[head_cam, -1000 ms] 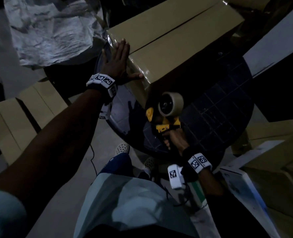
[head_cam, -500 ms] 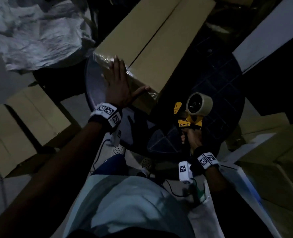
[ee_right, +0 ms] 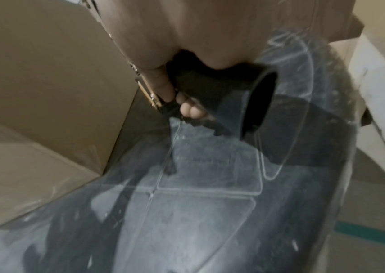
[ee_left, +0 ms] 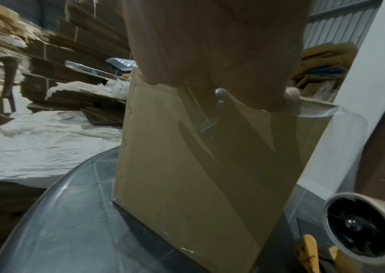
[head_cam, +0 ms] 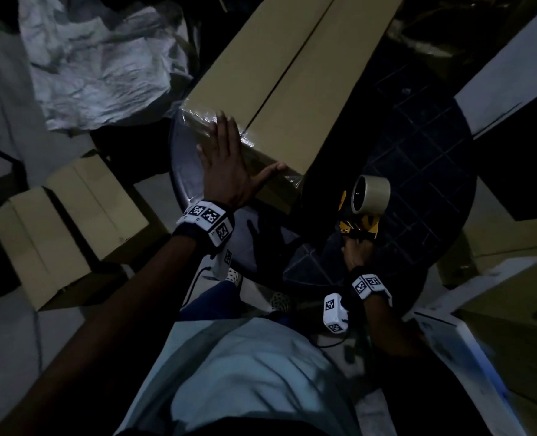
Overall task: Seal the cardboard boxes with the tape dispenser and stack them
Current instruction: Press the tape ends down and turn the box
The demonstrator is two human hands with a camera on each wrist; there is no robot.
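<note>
The box [head_cam: 279, 89] on the table [head_cam: 418, 171] has turned more end-on vs a sec ago; long seam not taped yet. L hand [head_cam: 226, 171] flat on the box's near end, pressing tape. R hand [head_cam: 356, 251] grips dispenser [head_cam: 366, 202], now right of box. L wrist cam shows tape over that end; head cam shows the seam

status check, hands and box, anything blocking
Left hand flat against the taped end of the cardboard box on the table. Right hand grips tape dispenser, off the box. Top seam untaped. Nothing blocking it.
</note>
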